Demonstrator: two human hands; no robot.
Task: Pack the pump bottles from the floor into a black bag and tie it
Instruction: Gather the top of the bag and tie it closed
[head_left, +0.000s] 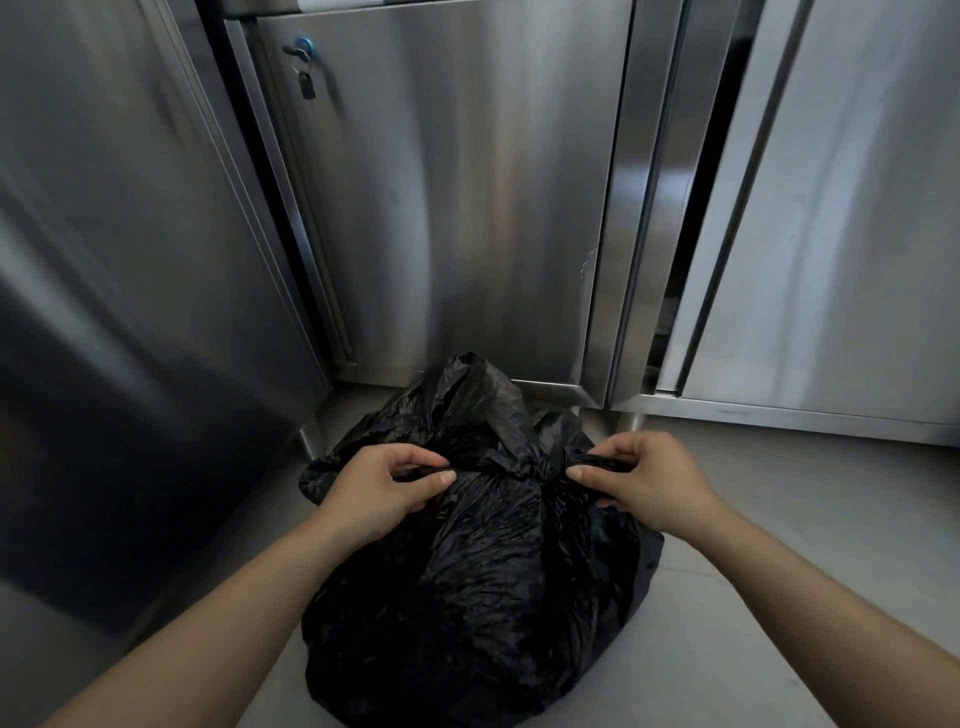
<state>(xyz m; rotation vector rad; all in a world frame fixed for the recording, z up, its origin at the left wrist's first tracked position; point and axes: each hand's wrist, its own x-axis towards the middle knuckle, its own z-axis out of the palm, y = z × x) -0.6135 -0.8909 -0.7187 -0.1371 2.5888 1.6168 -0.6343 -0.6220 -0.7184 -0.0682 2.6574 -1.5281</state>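
Observation:
A full black bag (478, 597) sits bulging on the grey floor in front of me. My left hand (387, 488) pinches a twisted strip of the bag's top on the left. My right hand (644, 480) grips the other twisted strip on the right. The two strips meet in a bunched twist (543, 465) between my hands. A loose flap of the bag (467, 395) stands up behind the twist. No pump bottles are visible; the bag's contents are hidden.
Stainless steel cabinets surround the spot: a locked door with a small padlock (306, 85) straight ahead, a steel panel (104, 260) close on the left, another unit (831, 260) on the right. Grey floor (805, 519) extends to the right.

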